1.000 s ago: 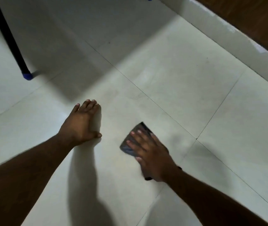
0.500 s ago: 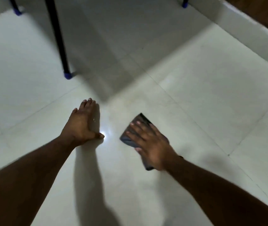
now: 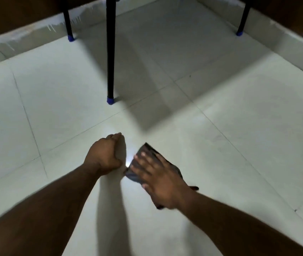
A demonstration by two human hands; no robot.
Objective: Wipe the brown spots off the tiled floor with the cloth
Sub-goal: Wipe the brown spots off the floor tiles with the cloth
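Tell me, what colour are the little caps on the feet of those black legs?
Blue. The head view, the only one, shows it best on the nearest leg's cap, standing on the tiled floor.

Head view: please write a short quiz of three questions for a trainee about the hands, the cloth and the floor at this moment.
1. True or false: the right hand lies on the cloth with its fingers spread.
2. How does the left hand look? A: flat with straight fingers. B: fingers curled, holding nothing. C: gripping a table leg.
3. Fill in: the black legs on the floor end in caps of the colour ____.

Key: 1 true. 2 B. 3 blue.
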